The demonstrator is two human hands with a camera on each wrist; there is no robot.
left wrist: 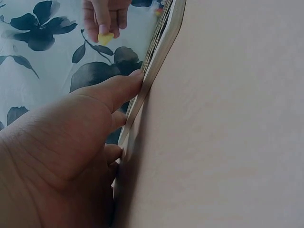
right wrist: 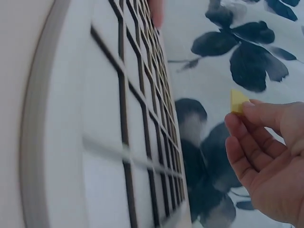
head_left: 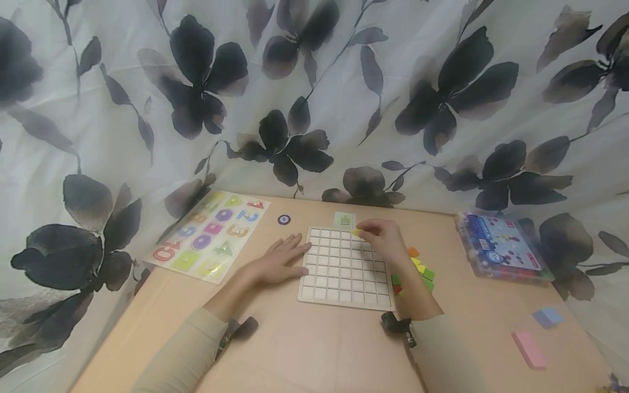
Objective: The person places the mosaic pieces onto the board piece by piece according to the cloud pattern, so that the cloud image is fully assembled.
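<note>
A pale wooden grid board with rows of square cells lies on the table. My left hand rests at its left side, fingers spread and extended; in the left wrist view, the thumb touches the board's edge. My right hand is over the board's far right corner, pinching a small yellow tile with a slanted side between thumb and fingertips. A small card with a green pattern lies just behind the board. Loose green, yellow, orange and red tiles lie right of the board, partly hidden by my right forearm.
A sheet of numbers and shapes lies to the left, with a round dark token near it. At the right stand a plastic box, a blue block and a pink block. A floral curtain hangs behind.
</note>
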